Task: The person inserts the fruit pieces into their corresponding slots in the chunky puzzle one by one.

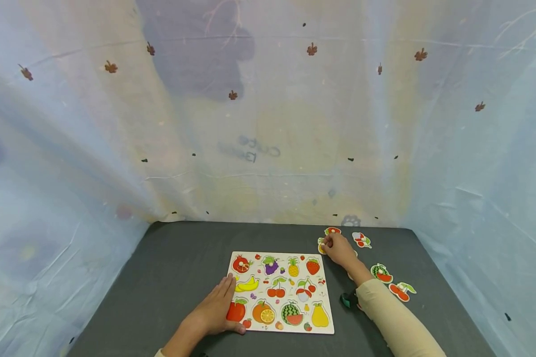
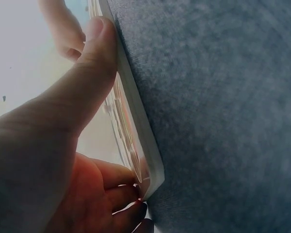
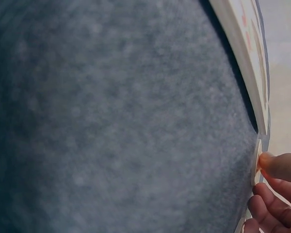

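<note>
I read right hand nearer: thumb and fingertips narrow, pinching fruit piece. Piece lies leftward of knuckles, just beside far right corner of board; long axis hidden. Left hand, fingers straight, touches left edge.

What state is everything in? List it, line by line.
Fruit board, flat on the dark table
Left hand, resting along board's left edge
Yellow piece, partly hidden
Right hand, pinching the yellow piece
Watermelon piece, loose, flat
Orange-red piece, loose, flat
Red-and-white piece, loose, flat
Farthest piece, loose, partly hidden
Backdrop, hanging, creased
</note>
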Available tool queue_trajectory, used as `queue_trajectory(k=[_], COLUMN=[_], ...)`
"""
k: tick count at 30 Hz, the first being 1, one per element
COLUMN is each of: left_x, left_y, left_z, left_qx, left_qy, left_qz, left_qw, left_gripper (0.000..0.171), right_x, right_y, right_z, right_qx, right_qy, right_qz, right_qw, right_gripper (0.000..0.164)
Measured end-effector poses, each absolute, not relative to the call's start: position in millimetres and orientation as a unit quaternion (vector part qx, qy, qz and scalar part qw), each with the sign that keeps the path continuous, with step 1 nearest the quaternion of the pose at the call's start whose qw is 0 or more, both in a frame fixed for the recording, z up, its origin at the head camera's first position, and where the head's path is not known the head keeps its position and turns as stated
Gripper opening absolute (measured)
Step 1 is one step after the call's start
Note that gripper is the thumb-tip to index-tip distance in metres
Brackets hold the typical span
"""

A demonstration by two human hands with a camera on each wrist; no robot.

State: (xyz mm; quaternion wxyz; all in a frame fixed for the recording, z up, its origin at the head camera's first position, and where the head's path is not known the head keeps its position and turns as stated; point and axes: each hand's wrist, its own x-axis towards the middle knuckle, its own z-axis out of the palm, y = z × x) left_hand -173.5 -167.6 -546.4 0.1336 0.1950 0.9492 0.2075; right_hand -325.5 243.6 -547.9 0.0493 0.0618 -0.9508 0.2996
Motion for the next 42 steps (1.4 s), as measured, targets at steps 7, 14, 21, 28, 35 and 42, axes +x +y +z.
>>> queue_trajectory(k=[7, 14, 21, 28, 35, 42], left_x=[-169.4, -168.8, -169.3, -170.6, -170.4, -170.9], left_y=[-163.3, -162.1, -163.2, -164.7, -165.3, -164.3], left_z=[-534.2, -533.5, -536.1, -538.5, -540.9, -541.9], left_qx=[0.181, 0.177, 0.182, 0.18, 0.191, 0.19], left_qy=[0.952, 0.954, 0.954, 0.953, 0.95, 0.952], left_qz=[0.204, 0.198, 0.195, 0.201, 0.211, 0.206], left_qw=[0.142, 0.139, 0.138, 0.138, 0.131, 0.125], left_gripper=[0.135, 0.134, 0.134, 0.135, 0.136, 0.135], right_x=[-323.6, -323.0, -318.6, -310.9, -308.3, -302.7], right_y=[242.8, 239.0, 231.9, 222.6, 216.9, 211.3], right_z=[-545.8, -544.1, -540.5, -533.2, -536.4, -541.2], right_qx=[0.057, 0.064, 0.068, 0.09, 0.099, 0.107], right_qy=[-0.95, -0.946, -0.942, -0.936, -0.934, -0.932], right_qz=[0.302, 0.309, 0.324, 0.335, 0.338, 0.344], right_qw=[0.055, 0.073, 0.064, 0.064, 0.057, 0.037], right_gripper=[0.01, 0.012, 0.01, 0.01, 0.01, 0.011])
